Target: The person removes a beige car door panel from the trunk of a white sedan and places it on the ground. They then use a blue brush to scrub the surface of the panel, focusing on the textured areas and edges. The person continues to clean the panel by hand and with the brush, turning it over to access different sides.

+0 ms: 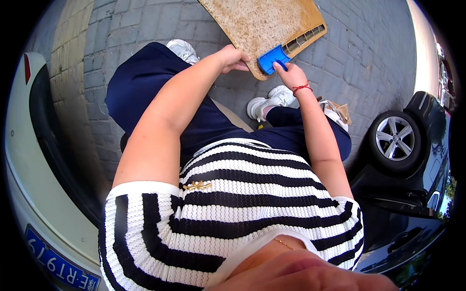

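Note:
A yellowish-brown, heavily stained panel (pixel 262 25) extends away from me at the top, with a row of ribbed slots along its right edge. My left hand (pixel 235 60) holds its near left edge, thumb on top and fingers partly hidden beneath. Between thumb and fingers, my right hand (pixel 292 74), below a red string bracelet, grips a curved blue plastic piece (pixel 272 59). That piece lies over the panel's near right corner, beside the exposed slots. Its underside is hidden, so I cannot tell whether it is attached.
Grey paving bricks (pixel 153 25) surround my white sneakers (pixel 278 96). A pale car (pixel 25 145) stands at left, a dark car (pixel 404 182) with a silver-spoked wheel (pixel 395 138) at right. A white and tan item (pixel 336 112), perhaps a bag, is beside my right knee.

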`<state>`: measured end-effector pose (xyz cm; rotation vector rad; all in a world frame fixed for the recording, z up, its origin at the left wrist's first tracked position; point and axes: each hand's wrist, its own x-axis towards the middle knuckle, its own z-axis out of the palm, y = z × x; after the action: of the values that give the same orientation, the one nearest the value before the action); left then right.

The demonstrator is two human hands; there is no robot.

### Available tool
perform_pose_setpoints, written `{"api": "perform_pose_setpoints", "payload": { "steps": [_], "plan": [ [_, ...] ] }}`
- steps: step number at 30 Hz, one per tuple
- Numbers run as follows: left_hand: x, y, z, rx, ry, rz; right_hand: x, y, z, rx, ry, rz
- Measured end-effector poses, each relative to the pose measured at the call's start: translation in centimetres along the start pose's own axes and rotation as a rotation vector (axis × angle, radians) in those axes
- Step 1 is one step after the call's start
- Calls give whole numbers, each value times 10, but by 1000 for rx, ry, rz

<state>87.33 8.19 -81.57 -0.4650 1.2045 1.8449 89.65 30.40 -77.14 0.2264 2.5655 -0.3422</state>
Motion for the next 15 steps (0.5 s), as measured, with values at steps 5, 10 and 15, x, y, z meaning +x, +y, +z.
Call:
{"api": "perform_pose_setpoints", "payload": {
  "steps": [5, 10, 15],
  "plan": [
    [3, -4, 3, -17, 1, -3, 32, 31, -1, 59, 35, 119],
    [1, -6, 2, -50, 3, -15, 53, 51, 14, 162, 77, 134],
    [5, 2, -3, -19, 8, 12, 30, 16, -9, 187, -80, 103]
  ]
}}
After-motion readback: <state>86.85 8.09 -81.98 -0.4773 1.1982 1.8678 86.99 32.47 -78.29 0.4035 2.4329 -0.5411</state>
